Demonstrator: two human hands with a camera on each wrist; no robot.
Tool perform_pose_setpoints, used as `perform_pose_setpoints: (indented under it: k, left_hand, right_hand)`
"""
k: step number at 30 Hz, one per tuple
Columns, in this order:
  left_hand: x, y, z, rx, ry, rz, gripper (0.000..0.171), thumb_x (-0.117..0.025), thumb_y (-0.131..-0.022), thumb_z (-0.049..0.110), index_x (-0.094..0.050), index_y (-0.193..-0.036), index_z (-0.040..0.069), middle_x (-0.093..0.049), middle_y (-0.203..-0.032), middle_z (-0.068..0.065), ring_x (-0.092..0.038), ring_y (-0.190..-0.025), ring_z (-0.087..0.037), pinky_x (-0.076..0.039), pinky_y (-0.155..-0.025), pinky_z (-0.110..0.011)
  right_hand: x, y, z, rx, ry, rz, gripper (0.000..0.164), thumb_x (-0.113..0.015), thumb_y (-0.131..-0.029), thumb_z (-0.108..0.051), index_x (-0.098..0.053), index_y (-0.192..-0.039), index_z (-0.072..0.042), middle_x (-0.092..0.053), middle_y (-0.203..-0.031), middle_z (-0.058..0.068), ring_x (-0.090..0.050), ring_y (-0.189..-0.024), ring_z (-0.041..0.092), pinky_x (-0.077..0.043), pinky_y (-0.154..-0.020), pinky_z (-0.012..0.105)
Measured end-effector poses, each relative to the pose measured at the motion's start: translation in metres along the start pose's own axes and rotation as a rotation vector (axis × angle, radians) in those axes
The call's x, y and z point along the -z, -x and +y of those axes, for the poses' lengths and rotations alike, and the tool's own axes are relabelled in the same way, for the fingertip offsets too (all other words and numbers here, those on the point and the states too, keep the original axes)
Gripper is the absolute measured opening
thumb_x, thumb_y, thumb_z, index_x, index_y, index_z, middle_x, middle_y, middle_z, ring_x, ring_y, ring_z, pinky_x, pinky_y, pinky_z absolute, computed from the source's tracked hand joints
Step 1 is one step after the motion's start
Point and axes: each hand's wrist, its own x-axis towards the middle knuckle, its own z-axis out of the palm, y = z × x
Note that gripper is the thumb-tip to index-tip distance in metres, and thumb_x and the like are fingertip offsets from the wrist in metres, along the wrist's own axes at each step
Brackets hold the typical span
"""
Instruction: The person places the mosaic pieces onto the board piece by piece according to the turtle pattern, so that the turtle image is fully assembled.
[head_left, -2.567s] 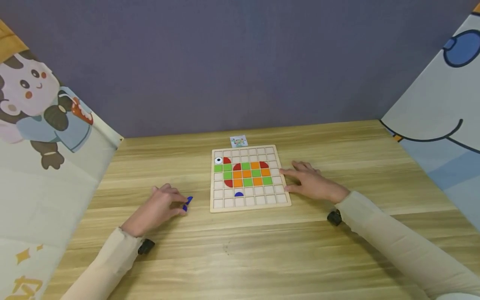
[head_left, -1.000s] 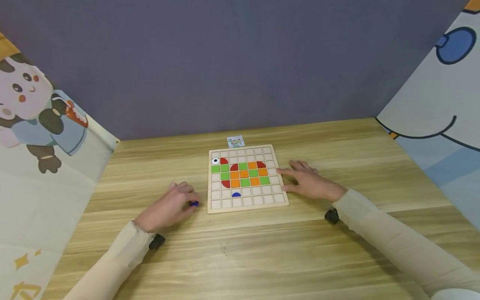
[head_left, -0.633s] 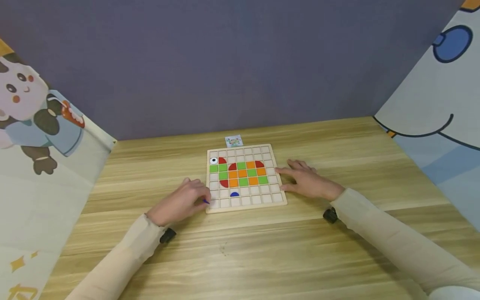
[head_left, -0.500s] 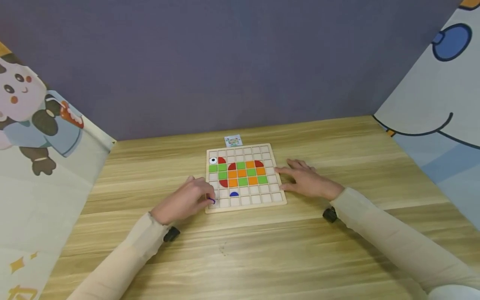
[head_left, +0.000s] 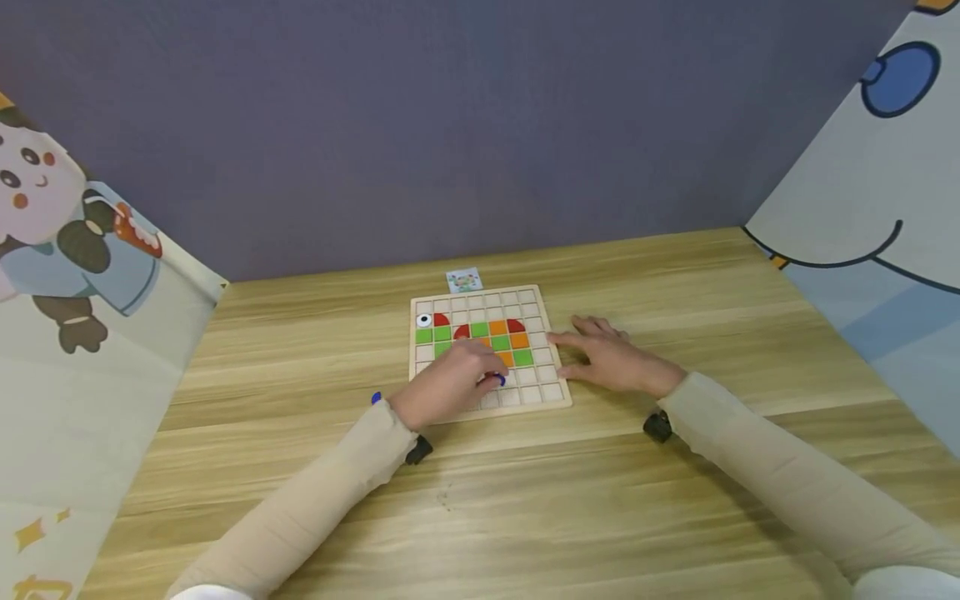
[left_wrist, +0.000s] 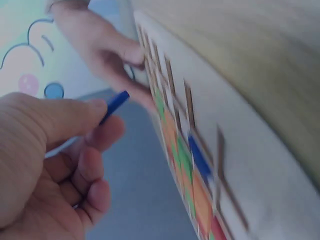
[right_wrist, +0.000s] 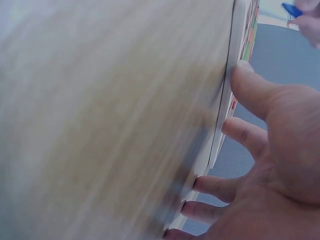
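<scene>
My left hand (head_left: 450, 382) is over the lower part of a wooden grid board (head_left: 555, 392). Between thumb and forefinger it pinches a thin blue piece (left_wrist: 116, 106), held above the board in the left wrist view. Another blue piece (left_wrist: 200, 156) lies in a cell of the board; in the head view the hand hides it. Green, orange and red tiles fill several cells, with a white eye tile (head_left: 423, 320) at upper left. My right hand (head_left: 617, 361) touches the board's right edge with thumb and forefinger, its other fingers spread on the table.
One blue piece (head_left: 377, 398) rests on the wooden table (head_left: 525, 508), left of the board by the left wrist. A small picture card (head_left: 464, 280) lies just behind the board. A dark panel (head_left: 480, 142) rises at the table's back, with cartoon-printed panels on both sides.
My left hand has picked up a blue piece left of the board and carried it rightward over the board. The right hand has stayed at the board's edge. The view has shifted slightly.
</scene>
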Motion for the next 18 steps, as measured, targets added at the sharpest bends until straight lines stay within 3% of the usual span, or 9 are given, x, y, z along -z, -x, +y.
perform_pose_setpoints:
  k: [4, 8, 18]
  left_hand:
    - [-0.012, -0.021, 0.007, 0.015, -0.012, -0.024, 0.007, -0.067, -0.087, 0.007, -0.074, -0.090, 0.009, -0.068, -0.088, 0.004, -0.056, -0.080, -0.008, -0.044, -0.079, -0.024]
    - [-0.020, -0.037, 0.012, 0.075, -0.016, -0.053, 0.008, -0.066, -0.088, 0.006, -0.073, -0.088, 0.008, -0.068, -0.084, 0.002, -0.057, -0.074, -0.006, -0.045, -0.068, -0.018]
    - [-0.029, -0.050, 0.014, 0.163, 0.018, -0.038, 0.009, -0.064, -0.089, 0.007, -0.071, -0.083, 0.008, -0.064, -0.078, 0.004, -0.053, -0.065, -0.005, -0.043, -0.060, -0.016]
  right_hand:
    - [0.000, 0.000, -0.001, 0.003, -0.004, 0.003, 0.060, -0.058, -0.092, -0.045, -0.039, -0.146, -0.026, -0.014, -0.152, 0.025, -0.009, -0.137, 0.045, -0.012, -0.097, 0.071]
    - [0.001, -0.001, 0.000, 0.004, -0.007, 0.003, 0.061, -0.057, -0.092, -0.046, -0.038, -0.146, -0.027, -0.013, -0.153, 0.023, -0.008, -0.137, 0.044, -0.012, -0.097, 0.071]
    - [-0.001, -0.003, 0.001, 0.001, -0.006, 0.001, 0.060, -0.057, -0.092, -0.046, -0.037, -0.146, -0.028, -0.013, -0.153, 0.024, -0.008, -0.137, 0.045, -0.012, -0.096, 0.072]
